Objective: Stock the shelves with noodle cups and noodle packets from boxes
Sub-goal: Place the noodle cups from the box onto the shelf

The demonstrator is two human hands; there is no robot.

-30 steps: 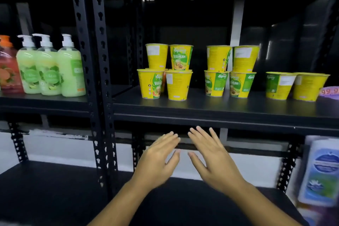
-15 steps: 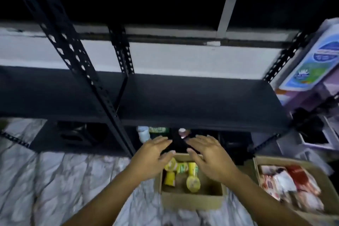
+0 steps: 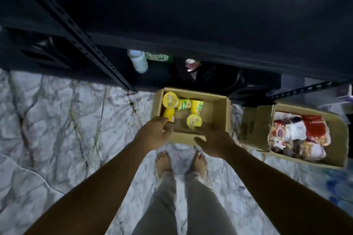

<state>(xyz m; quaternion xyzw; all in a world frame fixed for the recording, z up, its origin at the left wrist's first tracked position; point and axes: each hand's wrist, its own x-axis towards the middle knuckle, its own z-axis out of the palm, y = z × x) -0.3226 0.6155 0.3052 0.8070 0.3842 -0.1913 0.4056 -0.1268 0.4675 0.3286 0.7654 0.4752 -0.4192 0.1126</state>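
Note:
An open cardboard box [image 3: 217, 107] stands on the marble floor below the dark shelf [image 3: 210, 25]. Several yellow noodle cups [image 3: 194, 121] lie in its left half. My left hand [image 3: 152, 135] hovers over the box's near left corner, fingers spread, right beside a cup lying on its side [image 3: 169, 114]. My right hand [image 3: 214, 140] hangs over the near wall, fingers apart, just below an upright cup. Neither hand holds anything. A second box [image 3: 338, 139] to the right holds red and white noodle packets [image 3: 298, 135].
A black perforated upright [image 3: 76, 30] runs diagonally at left. A white bottle [image 3: 138, 60] and other items lie under the shelf. My bare feet [image 3: 164, 160] stand on the marble floor just behind the cup box.
The view has swung down from the stocked shelf to the floor boxes. Both hands have dropped toward the cup box, empty throughout.

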